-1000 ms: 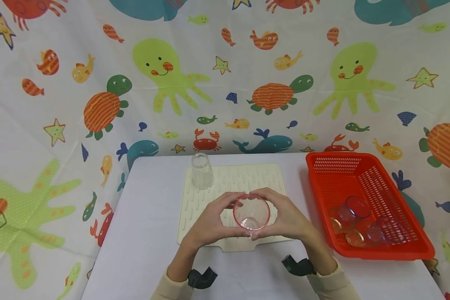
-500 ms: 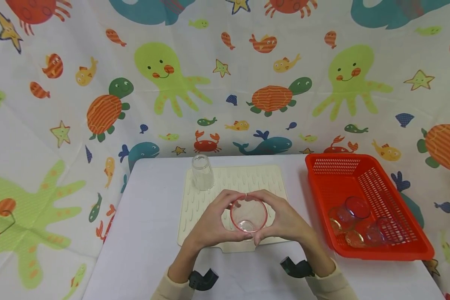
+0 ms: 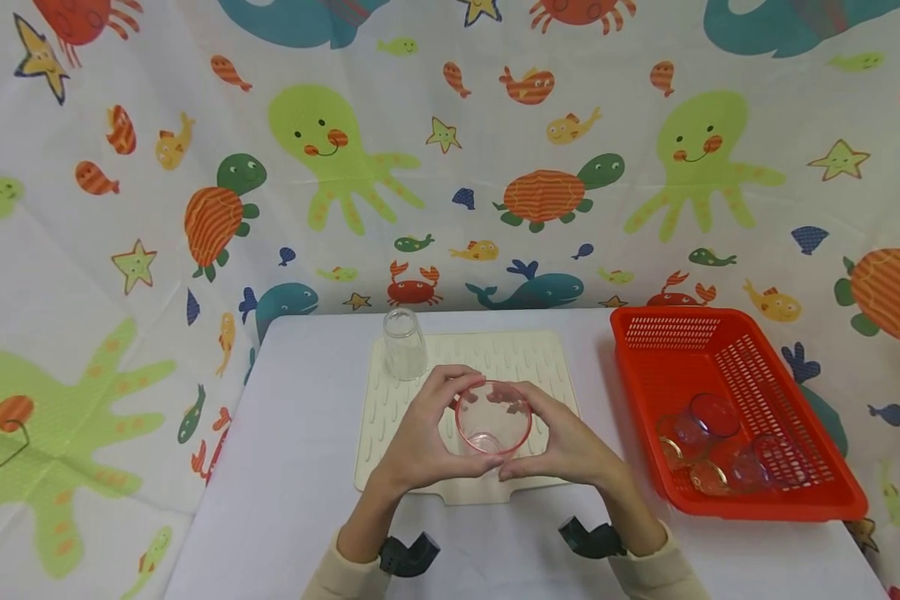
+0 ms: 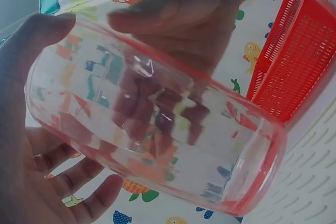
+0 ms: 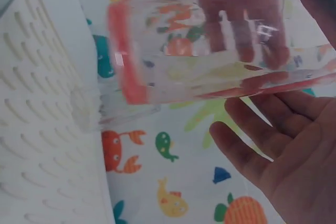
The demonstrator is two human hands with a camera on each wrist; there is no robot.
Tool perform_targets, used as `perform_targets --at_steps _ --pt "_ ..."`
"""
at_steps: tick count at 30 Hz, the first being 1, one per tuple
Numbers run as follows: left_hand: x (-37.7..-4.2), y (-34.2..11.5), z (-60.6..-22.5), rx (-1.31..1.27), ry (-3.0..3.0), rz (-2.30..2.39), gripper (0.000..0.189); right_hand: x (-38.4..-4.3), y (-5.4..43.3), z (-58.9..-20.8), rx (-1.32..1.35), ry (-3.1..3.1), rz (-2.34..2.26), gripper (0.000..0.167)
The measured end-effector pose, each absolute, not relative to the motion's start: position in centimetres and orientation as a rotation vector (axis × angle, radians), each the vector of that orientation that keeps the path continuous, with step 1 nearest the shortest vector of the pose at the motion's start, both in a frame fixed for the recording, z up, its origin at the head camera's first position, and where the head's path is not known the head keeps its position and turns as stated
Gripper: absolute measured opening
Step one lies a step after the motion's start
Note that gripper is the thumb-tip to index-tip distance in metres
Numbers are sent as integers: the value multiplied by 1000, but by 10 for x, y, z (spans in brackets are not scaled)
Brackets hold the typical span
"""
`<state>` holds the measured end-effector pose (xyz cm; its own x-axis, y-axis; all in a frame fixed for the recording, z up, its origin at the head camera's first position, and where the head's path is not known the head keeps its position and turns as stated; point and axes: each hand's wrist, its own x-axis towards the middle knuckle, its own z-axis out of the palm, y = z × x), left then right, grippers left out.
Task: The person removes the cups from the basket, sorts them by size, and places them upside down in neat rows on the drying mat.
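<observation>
A clear drinking glass with a pinkish-red rim [image 3: 531, 423] is held above the mat, its mouth toward the head camera. My left hand [image 3: 420, 446] grips it from the left near the rim, thumb on the near side and fingers on the far side. From the right, my right hand [image 3: 581, 442] curves around the same glass, its thumb close to the left thumb. In the right wrist view, the glass [image 5: 178, 51] crosses above the spread right fingers [image 5: 241, 153]. The left wrist view shows the left thumb [image 4: 55, 27] at the rim.
A cream ridged drying mat [image 3: 495, 350] lies on the white table [image 3: 300, 417]. A plain clear glass [image 3: 405, 350] stands on its back left corner, apparently upside down. To the right, a red plastic basket [image 3: 765, 507] contains several coloured glasses [image 3: 715, 414]. A sea-animal curtain [image 3: 457, 167] hangs behind.
Both hands and the glass have shifted slightly left, and in the last half second slightly up in the head view. The right thumb has moved a little along the near side.
</observation>
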<state>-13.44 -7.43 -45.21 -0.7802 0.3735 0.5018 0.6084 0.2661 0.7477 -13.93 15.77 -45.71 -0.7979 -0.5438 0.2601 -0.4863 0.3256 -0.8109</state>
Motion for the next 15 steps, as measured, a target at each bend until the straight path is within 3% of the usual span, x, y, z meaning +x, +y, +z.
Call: perform_targets --at_steps 15 --pt "-135 -78 -442 -886 -2262 -1514 84 -142 145 -510 -857 2421 -1509 75"
